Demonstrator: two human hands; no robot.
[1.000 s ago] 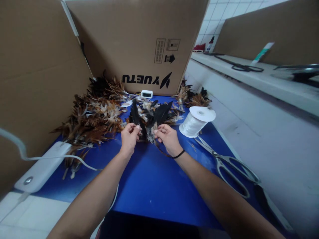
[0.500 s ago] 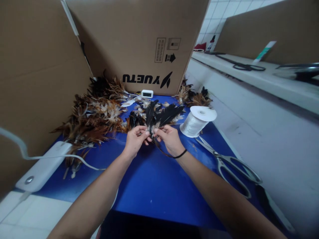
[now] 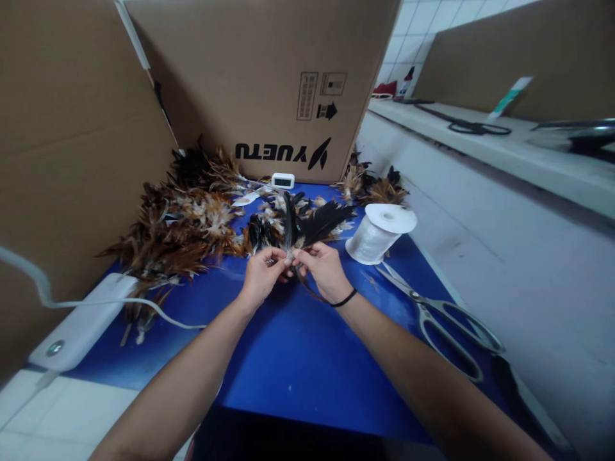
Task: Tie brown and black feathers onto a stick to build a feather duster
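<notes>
My left hand [image 3: 260,275] and my right hand [image 3: 325,270] meet over the blue mat [image 3: 288,346], both pinched on the quill ends of a small bunch of black feathers [image 3: 312,224] that fans up and to the right. A black band circles my right wrist. A big heap of brown and white feathers [image 3: 182,224] lies to the left of my hands. A spool of white thread [image 3: 379,234] stands just right of my right hand.
Large scissors [image 3: 446,320] lie on the mat at the right. A white power bank [image 3: 79,326] with a cable sits at the left. Cardboard boxes [image 3: 269,83] wall the back and left, with a small white clock [image 3: 282,180] at their foot. A white ledge runs along the right.
My hands have drawn together. The black feathers, spread apart a second ago, are now gathered into one bunch between both hands' fingertips.
</notes>
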